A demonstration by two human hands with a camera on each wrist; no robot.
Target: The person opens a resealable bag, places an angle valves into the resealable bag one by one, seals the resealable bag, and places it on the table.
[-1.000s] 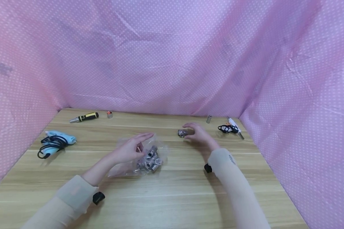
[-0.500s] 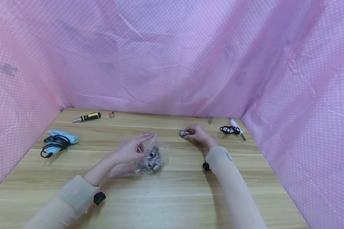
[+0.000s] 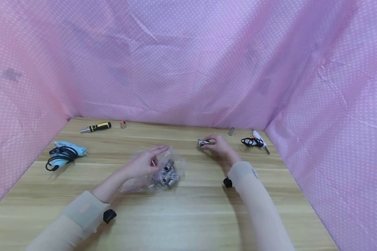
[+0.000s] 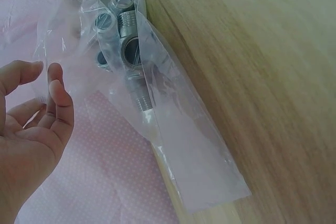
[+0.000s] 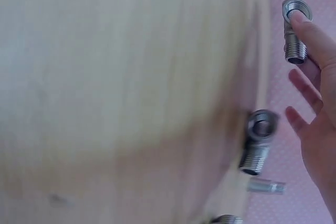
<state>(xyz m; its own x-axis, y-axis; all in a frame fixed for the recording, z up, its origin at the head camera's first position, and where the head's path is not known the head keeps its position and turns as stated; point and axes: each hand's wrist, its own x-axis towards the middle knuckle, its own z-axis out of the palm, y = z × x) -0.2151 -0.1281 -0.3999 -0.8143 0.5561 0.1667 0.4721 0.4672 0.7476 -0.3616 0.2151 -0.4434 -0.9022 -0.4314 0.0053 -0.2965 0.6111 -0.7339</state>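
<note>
Right hand (image 3: pixel 219 147): fingertips pinched on a metal elbow fitting (image 3: pixel 202 142), raised just off the wooden table (image 3: pixel 188 216), far of centre. Fitting at the fingertips' left end, long axis roughly left-right, open end facing left. Left hand (image 3: pixel 143 162): fingers straight, slightly spread, resting at the clear bag of fittings (image 3: pixel 163 174), which lies just right of them.

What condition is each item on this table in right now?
plastic bag: lying flat, fittings inside.
left hand: open, beside the bag.
right hand: pinching one metal fitting.
second fitting: lying loose.
blue glue gun: untouched, cord coiled.
screwdriver: lying flat.
</note>
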